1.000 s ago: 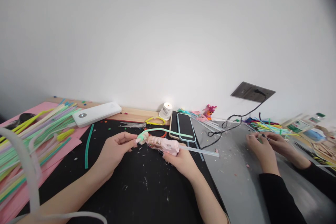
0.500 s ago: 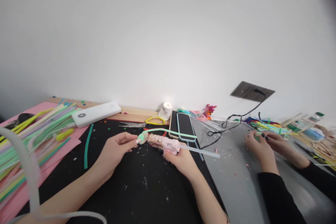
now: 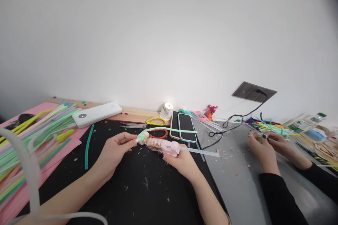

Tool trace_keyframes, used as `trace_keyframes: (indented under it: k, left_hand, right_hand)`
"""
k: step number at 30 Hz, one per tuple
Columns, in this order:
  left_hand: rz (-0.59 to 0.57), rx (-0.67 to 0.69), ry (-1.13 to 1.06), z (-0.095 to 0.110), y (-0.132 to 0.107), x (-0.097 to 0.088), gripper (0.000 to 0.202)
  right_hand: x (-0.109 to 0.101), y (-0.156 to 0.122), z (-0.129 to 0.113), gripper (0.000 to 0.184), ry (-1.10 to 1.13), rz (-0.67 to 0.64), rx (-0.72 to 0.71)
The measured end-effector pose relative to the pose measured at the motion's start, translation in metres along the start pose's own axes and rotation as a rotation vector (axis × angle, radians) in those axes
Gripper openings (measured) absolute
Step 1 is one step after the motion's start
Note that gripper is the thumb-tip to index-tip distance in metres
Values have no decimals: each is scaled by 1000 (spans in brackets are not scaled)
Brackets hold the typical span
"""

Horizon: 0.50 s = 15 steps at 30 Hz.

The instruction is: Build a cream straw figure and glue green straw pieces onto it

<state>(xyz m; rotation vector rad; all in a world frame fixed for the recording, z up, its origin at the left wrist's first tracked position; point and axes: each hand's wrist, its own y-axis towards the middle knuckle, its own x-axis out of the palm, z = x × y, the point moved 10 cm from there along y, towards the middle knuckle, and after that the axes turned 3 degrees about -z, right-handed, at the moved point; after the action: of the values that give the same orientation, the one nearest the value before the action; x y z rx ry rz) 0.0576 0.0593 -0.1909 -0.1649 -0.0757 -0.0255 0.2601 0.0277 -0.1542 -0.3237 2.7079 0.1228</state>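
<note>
My right hand point(image 3: 182, 161) is wrapped around a pink glue gun point(image 3: 164, 146) with a clear glue stick point(image 3: 203, 152) jutting out of its back to the right. Its nozzle points left at a bent mint-green straw point(image 3: 169, 129). My left hand point(image 3: 116, 151) pinches the bent end of that straw right at the nozzle. Both hands hover over a black mat point(image 3: 137, 190) speckled with scraps.
A heap of coloured straws point(image 3: 31, 137) lies on pink paper at the left, beside a white case point(image 3: 97, 114). Behind the hands are a lit candle point(image 3: 167, 110), a phone point(image 3: 186, 126), scissors point(image 3: 133, 125) and an orange ring point(image 3: 157, 133). Another person's hands point(image 3: 266, 146) work at the right on a grey surface.
The glue gun and the straw end have shifted slightly left and up, uncovering the orange ring behind them. The other person's hands have moved a little.
</note>
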Motion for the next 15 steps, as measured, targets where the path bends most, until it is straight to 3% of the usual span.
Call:
trace_keyframes:
  k: [8, 15]
  left_hand:
    - [-21, 12, 2, -4, 2, 2, 22]
    - [-11, -1, -42, -4, 1, 1, 24]
  right_hand:
    - [-2, 2, 4, 21, 51, 21, 6]
    - [5, 0, 2, 10, 36, -28, 0]
